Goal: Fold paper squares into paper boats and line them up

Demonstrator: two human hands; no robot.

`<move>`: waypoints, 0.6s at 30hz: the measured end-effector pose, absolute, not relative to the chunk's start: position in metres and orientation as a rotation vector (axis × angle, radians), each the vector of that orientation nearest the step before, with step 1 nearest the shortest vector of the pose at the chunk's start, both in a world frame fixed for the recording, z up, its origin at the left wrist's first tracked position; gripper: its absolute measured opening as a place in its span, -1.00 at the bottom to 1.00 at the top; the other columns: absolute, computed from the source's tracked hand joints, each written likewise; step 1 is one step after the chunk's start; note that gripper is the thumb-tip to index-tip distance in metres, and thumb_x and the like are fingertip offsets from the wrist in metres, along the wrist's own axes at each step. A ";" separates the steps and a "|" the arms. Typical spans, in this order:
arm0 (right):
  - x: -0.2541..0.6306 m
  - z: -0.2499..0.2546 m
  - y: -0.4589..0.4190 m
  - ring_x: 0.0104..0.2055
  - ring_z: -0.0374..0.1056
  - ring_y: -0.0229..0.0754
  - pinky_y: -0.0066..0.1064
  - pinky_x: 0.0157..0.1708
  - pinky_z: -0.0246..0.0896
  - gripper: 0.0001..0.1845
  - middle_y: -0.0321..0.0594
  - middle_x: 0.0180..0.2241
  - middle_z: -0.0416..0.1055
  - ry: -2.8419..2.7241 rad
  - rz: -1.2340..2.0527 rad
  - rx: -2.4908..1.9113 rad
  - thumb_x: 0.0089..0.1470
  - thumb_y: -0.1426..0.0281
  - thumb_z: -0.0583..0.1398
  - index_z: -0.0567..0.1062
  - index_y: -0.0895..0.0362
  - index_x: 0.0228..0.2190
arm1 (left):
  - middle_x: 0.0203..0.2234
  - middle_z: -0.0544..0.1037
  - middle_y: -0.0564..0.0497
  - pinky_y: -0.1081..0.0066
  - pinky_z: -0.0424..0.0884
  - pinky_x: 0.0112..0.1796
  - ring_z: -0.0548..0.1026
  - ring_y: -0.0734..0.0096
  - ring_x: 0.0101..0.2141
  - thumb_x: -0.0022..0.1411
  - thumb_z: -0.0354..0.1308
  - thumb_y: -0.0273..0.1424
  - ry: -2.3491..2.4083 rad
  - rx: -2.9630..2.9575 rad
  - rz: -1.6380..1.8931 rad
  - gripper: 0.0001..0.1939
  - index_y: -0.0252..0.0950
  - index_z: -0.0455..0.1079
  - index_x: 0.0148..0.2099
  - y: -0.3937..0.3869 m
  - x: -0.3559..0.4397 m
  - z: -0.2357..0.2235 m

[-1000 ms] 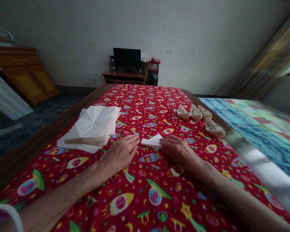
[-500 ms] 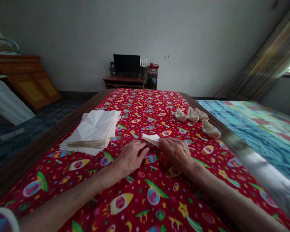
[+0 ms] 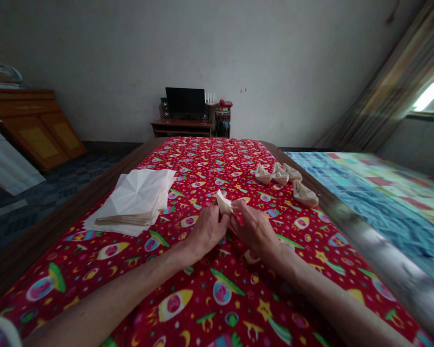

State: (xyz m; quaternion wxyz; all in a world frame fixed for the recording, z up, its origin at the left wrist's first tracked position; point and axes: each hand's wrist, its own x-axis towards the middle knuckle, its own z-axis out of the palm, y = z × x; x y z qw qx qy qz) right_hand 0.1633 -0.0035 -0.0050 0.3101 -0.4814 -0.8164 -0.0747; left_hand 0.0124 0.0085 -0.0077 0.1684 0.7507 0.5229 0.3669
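A small folded white paper piece (image 3: 224, 202) is lifted just off the red patterned tablecloth (image 3: 217, 299) at the centre. My left hand (image 3: 207, 230) pinches it from the left with fingers closed on it. My right hand (image 3: 252, 226) grips it from the right, fingers curled round its edge. Both hands meet in the middle of the table, wrists resting near the cloth.
A stack of creased white paper sheets (image 3: 135, 198) lies to the left. Several finished folded paper shapes (image 3: 284, 179) sit at the back right near the table's wooden edge (image 3: 350, 219). A bed with a blue checked cover (image 3: 383, 193) lies right; a cabinet (image 3: 36, 125) stands left.
The paper piece lay flat between my hands a second ago. Both hands have closed in on it and raised it off the cloth, standing it up.
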 end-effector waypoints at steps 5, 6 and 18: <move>0.159 0.019 -0.008 -0.56 0.32 -0.22 -0.43 -0.57 -0.20 -0.80 -0.19 -0.52 0.48 -2.230 -0.147 -1.752 0.14 0.38 0.04 0.42 0.16 -0.26 | -0.44 0.51 -0.02 0.41 0.35 -0.35 0.50 0.30 -0.40 0.07 0.05 -0.56 1.459 2.290 0.981 -0.82 -0.30 0.36 -0.25 0.009 0.018 0.001; 0.159 0.021 -0.008 -0.56 0.32 -0.23 -0.43 -0.57 -0.19 -0.79 -0.19 -0.52 0.48 -2.243 -0.123 -1.783 0.16 0.40 0.01 0.43 0.16 -0.29 | -0.42 0.53 -0.02 0.41 0.35 -0.36 0.50 0.30 -0.39 0.07 0.05 -0.55 1.475 2.314 0.968 -0.80 -0.29 0.37 -0.21 0.008 0.019 0.003; 0.178 0.009 0.000 -0.50 0.33 -0.22 -0.44 -0.50 -0.09 -0.76 -0.22 -0.54 0.46 -2.127 -0.097 -1.744 0.08 0.38 0.04 0.50 0.14 -0.34 | -0.31 0.58 0.05 0.46 0.40 -0.19 0.52 0.39 -0.27 0.11 0.00 -0.61 1.286 2.220 1.036 -0.58 -0.20 0.48 -0.04 0.021 0.006 0.002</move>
